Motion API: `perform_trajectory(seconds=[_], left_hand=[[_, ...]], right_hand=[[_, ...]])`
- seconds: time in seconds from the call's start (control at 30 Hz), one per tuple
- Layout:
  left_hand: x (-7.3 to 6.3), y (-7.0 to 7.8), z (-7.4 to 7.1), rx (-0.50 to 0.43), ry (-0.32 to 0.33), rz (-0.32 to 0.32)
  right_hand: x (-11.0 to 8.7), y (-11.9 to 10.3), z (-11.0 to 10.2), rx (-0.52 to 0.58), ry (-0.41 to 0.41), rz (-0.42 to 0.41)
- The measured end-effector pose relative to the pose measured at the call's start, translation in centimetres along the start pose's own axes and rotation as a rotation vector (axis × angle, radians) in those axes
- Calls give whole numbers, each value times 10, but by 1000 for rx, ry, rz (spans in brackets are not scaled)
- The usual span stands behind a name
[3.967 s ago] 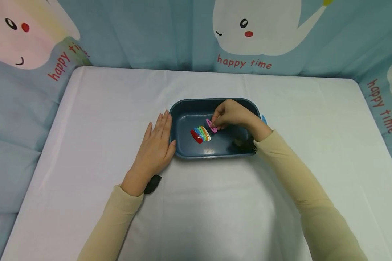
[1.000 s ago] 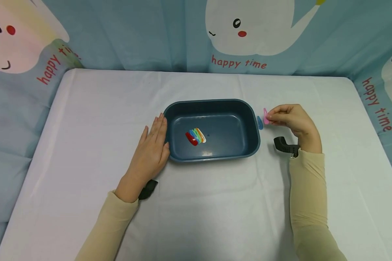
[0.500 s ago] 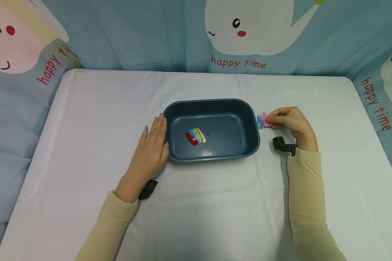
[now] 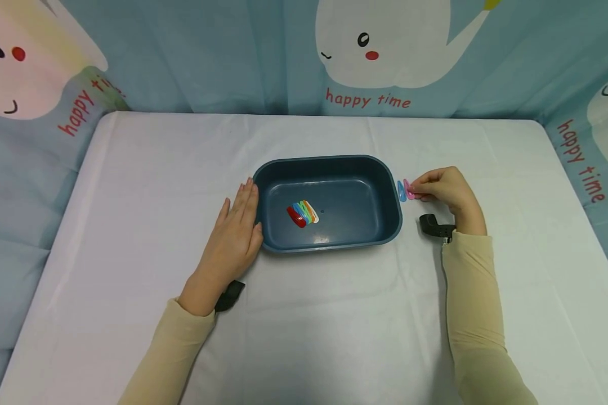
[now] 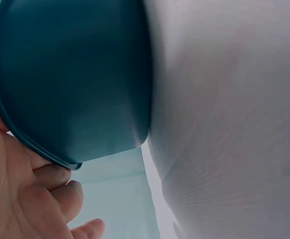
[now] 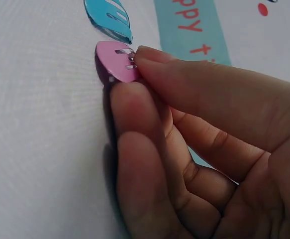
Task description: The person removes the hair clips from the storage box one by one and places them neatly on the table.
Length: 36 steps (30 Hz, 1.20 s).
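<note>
Between thumb and fingers my right hand [image 4: 448,191] pinches a pink snap hair clip [image 4: 408,190]. In the right wrist view the pink hair clip [image 6: 116,60] is at the tabletop, close to a blue hair clip [image 6: 109,19]. That blue hair clip [image 4: 402,191] lies just right of a dark blue plastic tray [image 4: 329,248]. Along the tray's left end my left hand [image 4: 230,236] rests with its fingers extended. The left wrist view shows its fingers [image 5: 52,175] touching the tray's rim. Several hair clips [image 4: 303,214], red, blue, green, orange and white, lie side by side inside the tray.
A white cloth covers the table [image 4: 334,326]. Behind it hangs a light blue curtain [image 4: 208,56] with cartoon prints. Black wrist cameras sit beneath the left wrist [image 4: 229,295] and beside the right wrist [image 4: 437,226].
My right hand has carried the pink hair clip out of the tray, over its right end, and down beside the blue one. My left hand stays at the tray's left end.
</note>
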<state>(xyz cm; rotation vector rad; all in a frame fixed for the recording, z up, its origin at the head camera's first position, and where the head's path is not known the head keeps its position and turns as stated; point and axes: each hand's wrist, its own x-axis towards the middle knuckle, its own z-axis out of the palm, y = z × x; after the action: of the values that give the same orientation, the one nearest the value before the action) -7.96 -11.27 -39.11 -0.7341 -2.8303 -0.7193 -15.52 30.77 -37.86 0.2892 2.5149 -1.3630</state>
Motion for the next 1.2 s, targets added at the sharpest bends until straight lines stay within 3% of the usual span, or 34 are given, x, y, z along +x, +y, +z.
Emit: perform_trajectory(seconds=[0.8, 1.2], left_hand=[[0, -1, 1, -7, 6, 0], [-1, -1, 2, -9, 12, 3]], right_hand=[[0, -2, -4, -35, -35, 29], [1, 7, -9, 82, -89, 8]])
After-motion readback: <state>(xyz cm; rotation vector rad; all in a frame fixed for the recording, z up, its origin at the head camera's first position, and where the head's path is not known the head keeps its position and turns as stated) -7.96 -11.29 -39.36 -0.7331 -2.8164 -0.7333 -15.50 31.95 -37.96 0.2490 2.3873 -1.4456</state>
